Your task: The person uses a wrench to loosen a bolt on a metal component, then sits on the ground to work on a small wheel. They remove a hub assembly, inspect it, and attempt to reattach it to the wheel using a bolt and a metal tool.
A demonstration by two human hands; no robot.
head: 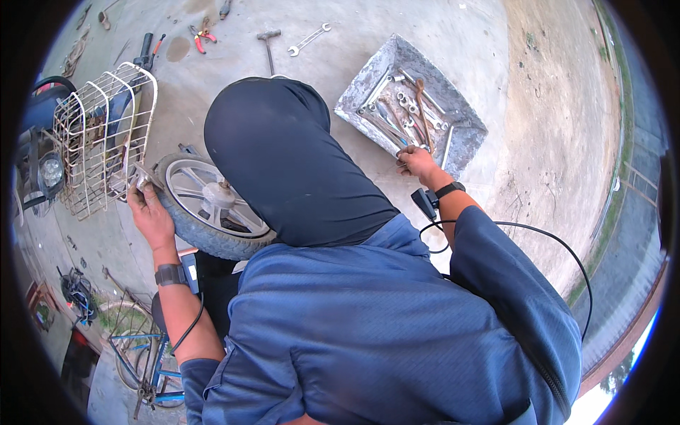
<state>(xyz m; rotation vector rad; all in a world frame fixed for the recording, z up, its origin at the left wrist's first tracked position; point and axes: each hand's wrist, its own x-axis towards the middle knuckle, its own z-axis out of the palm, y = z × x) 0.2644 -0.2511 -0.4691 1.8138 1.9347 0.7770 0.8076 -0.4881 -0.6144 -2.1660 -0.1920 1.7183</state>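
At the left, my left hand (151, 215) grips a small greyish metal part (145, 174) between thumb and fingers. That part is beside the tyre of a spoked alloy motorcycle wheel (217, 195), partly covered by my bent knee. Over the near rim of a worn metal tray (366, 127), my right hand (417, 162) has its fingers drawn together; whether they pinch a tool or the rim, I cannot tell. Inside the tray are combination spanners (406, 103), a rusty tool (423, 106) and metal bars.
A motorbike with a white wire basket (106, 138) stands at the left. Beyond my knee lie a hammer (269, 45), an open-ended spanner (309, 40) and red-handled pliers (202, 40) on concrete. A blue bicycle frame (154, 366) is at lower left. A black cable (563, 247) trails off my right wrist.
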